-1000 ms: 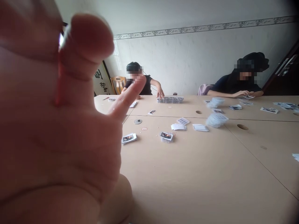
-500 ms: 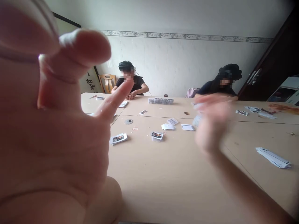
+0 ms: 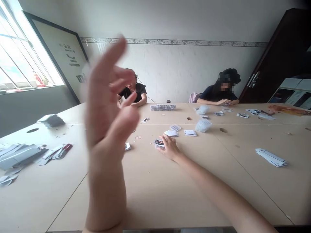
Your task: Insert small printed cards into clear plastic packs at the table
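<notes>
My left hand (image 3: 109, 103) is raised close to the camera and smeared by motion. Its fingers are apart and slightly bent, and I see nothing in them. My right hand (image 3: 171, 147) reaches down to the table, thumb and fingers curved around the right side of a small stack with a dark picture card (image 3: 159, 142) on top; something clear lies under that card. Just beyond this hand are white cards (image 3: 171, 133) and a clear plastic case (image 3: 175, 127). Another card pile (image 3: 127, 146) is partly hidden behind my left forearm.
A frame-printed card (image 3: 190, 133) and a pile of clear plastic (image 3: 203, 125) lie farther right. White strips (image 3: 271, 157) are on the right, paper stacks (image 3: 20, 155) on the left. Stacked cases (image 3: 162, 107) stand at the back. Two people sit opposite, one a person in dark clothes (image 3: 218, 92).
My left hand has drawn away from the lens, still raised. My right hand has come down from the air onto the small card stack. The view has swung left, showing the window.
</notes>
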Demonstrator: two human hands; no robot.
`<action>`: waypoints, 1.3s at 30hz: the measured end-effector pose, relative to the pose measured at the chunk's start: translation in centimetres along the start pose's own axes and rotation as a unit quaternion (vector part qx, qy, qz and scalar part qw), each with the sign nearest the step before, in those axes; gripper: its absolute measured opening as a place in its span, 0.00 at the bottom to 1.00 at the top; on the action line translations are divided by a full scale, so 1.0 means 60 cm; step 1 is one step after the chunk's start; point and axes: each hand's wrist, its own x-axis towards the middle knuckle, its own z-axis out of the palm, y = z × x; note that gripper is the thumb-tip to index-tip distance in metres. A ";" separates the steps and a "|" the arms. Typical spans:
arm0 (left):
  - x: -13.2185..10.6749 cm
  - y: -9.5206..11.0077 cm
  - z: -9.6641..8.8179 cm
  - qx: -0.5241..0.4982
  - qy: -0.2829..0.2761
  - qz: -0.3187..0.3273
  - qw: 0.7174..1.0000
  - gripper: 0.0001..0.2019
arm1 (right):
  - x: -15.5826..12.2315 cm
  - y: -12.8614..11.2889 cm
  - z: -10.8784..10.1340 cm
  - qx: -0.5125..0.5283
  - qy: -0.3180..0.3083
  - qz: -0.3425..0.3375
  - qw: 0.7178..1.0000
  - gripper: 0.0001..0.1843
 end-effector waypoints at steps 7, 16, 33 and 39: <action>-0.082 -0.232 0.154 0.101 -0.181 -0.291 0.934 0.25 | 0.019 0.005 0.001 0.020 -0.007 0.054 0.998 0.37; -0.265 -0.365 0.232 0.176 -0.146 -0.435 0.871 0.19 | 0.039 0.039 -0.003 0.042 0.021 0.034 0.998 0.24; -0.277 -0.402 0.206 0.211 -0.101 -0.475 0.848 0.17 | 0.052 0.065 0.019 0.117 0.077 0.030 0.990 0.19; -0.278 -0.407 0.204 0.192 -0.071 -0.464 0.862 0.16 | 0.047 0.051 0.003 0.131 0.100 0.039 0.986 0.12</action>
